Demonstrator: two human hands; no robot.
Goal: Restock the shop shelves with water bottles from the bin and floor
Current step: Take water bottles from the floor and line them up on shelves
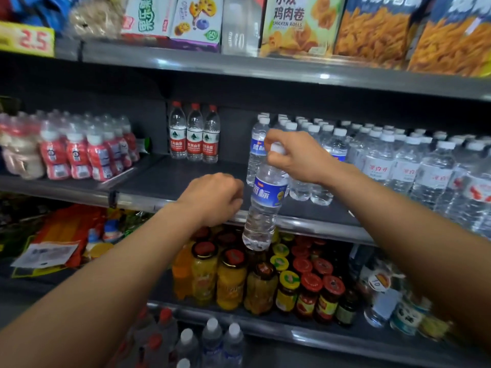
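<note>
My right hand (295,155) grips the white cap of a clear water bottle with a blue label (265,200). The bottle hangs tilted in front of the middle shelf's front edge (138,201). Just left of the bottle, my left hand (212,197) hovers with its fingers curled and holds nothing that I can see. Another blue-label bottle (256,150) stands on the shelf behind my right hand. Three red-cap bottles (194,134) stand at the shelf's back. Several more bottles (210,341) stand low down at the bottom of the view.
Rows of white-cap water bottles (403,160) fill the shelf's right side. Shrink-wrapped packs of small red-label bottles (77,152) sit at its left. Jars (265,277) crowd the shelf below. Snack boxes (289,25) line the top shelf.
</note>
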